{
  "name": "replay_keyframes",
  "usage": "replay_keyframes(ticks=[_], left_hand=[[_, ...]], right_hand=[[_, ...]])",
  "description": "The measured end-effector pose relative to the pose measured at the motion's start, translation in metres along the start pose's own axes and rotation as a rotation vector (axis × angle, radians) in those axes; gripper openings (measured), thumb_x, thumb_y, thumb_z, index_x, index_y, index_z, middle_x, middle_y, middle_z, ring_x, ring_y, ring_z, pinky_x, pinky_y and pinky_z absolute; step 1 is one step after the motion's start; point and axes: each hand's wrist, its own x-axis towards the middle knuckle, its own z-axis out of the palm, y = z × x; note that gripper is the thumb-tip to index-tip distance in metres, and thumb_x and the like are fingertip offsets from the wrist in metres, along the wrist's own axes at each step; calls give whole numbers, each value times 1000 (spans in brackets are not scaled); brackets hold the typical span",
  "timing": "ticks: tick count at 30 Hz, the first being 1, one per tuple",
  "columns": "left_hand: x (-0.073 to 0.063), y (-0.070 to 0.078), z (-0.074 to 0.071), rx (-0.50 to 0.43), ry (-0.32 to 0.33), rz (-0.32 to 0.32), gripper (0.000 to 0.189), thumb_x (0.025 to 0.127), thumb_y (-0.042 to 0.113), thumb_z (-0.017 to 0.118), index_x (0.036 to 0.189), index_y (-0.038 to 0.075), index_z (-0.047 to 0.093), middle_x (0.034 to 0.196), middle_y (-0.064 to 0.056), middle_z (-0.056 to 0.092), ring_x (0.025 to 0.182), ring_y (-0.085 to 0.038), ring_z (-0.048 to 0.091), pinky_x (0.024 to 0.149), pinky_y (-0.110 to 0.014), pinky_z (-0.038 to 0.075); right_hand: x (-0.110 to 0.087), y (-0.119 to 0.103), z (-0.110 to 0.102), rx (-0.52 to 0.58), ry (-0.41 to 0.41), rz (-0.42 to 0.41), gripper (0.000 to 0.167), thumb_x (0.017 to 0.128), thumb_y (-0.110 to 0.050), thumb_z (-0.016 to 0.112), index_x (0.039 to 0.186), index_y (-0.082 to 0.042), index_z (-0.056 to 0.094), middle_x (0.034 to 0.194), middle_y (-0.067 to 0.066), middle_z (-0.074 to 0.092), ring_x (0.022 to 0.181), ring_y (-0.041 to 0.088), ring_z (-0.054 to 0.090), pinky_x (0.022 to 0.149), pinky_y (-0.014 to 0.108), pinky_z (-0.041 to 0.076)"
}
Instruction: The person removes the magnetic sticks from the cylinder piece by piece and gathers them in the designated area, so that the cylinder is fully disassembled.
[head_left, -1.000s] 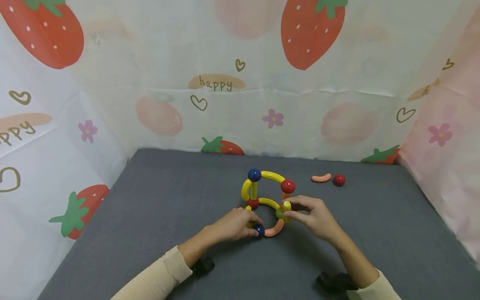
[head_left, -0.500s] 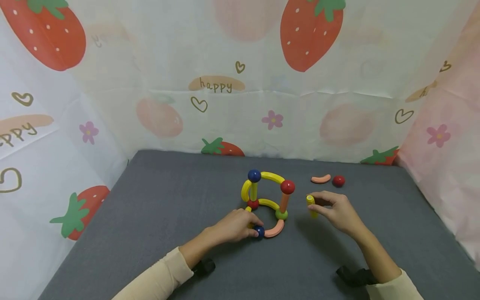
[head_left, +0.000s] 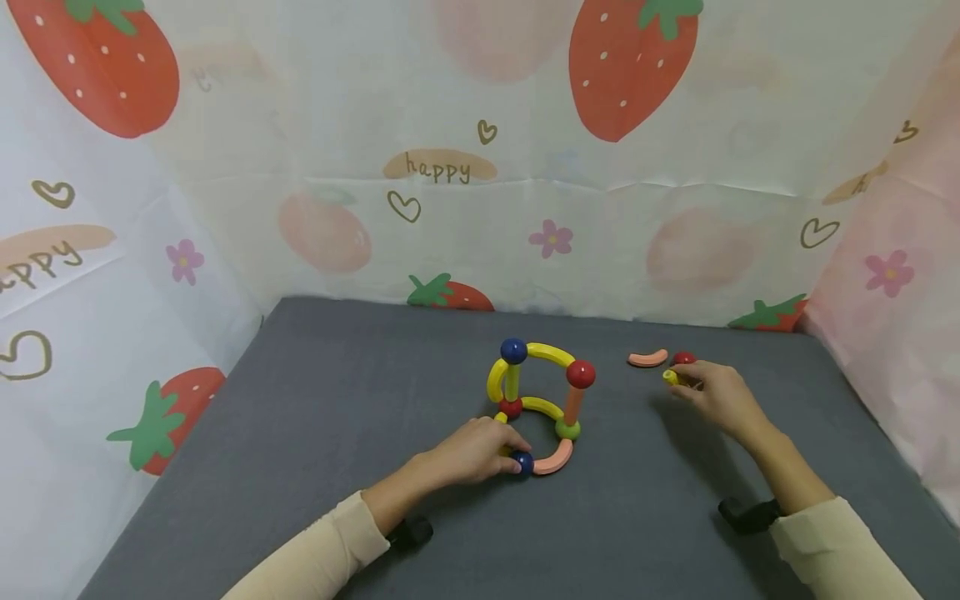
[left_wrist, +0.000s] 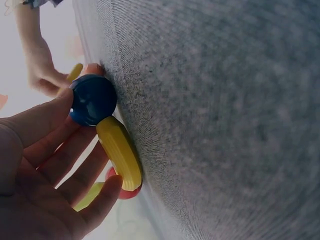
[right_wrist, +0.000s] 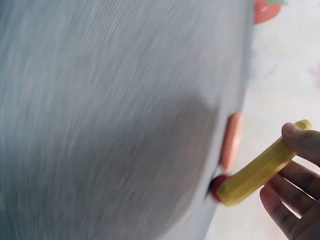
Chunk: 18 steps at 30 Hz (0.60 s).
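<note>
A toy frame of magnetic sticks and balls stands mid-table. My left hand [head_left: 474, 450] grips the low blue ball [left_wrist: 94, 100] at its front, thumb on one side and fingers behind; a yellow curved stick [left_wrist: 120, 152] joins that ball. A pink curved stick [head_left: 555, 458] runs from it to the green ball [head_left: 567, 428]. Above the green ball, an orange upright stick [head_left: 573, 404] carries a red ball [head_left: 581, 374]. Another blue ball [head_left: 513, 351] tops a yellow upright. My right hand [head_left: 723, 402] pinches a yellow stick [right_wrist: 262, 170] in the air, well right of the frame.
Behind the right hand, a loose pink curved stick [head_left: 648, 359] and a loose red ball [head_left: 683, 358] lie on the grey table [head_left: 360, 367]. A strawberry-printed cloth [head_left: 600, 208] hangs along the table's back and sides.
My right hand has drawn the yellow stick off from beside the green ball, moving right and back toward the loose red ball. The stick has tilted. My left hand keeps its hold.
</note>
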Motion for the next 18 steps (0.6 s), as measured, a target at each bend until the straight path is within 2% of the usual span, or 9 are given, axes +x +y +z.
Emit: replay_keyframes(ticks=[4,9,12,18], left_hand=[[0,0,0,5,-1,3,27,90,24,70,115,16,74,109,4,74,103,-11,65,98,-41,47],[0,1,-1,6,-7,-6,27,90,24,70,115,16,73,110,4,73,102,-10,65,97,-38,48],[0,1,0,4,-11,-6,27,90,24,70,115,16,73,110,4,74,103,-10,65,98,-38,48],[1,-1,1,-2,-11,-8,27,90,24,70,115,16,74,109,5,73,102,-9,65,97,-37,49]], right_hand=[[3,17,-1,-130,-58,2,26,85,-8,72,107,6,70,85,15,65,71,25,58,64,44,49],[4,36,0,-230,-132,21,24,83,-6,73,104,5,71,87,19,65,76,32,61,69,51,50],[3,43,1,-260,-168,38,25,84,-6,72,107,4,71,92,22,66,82,37,62,73,54,50],[5,44,2,-249,-194,49,25,84,-5,71,108,3,72,94,21,67,84,38,62,74,54,50]])
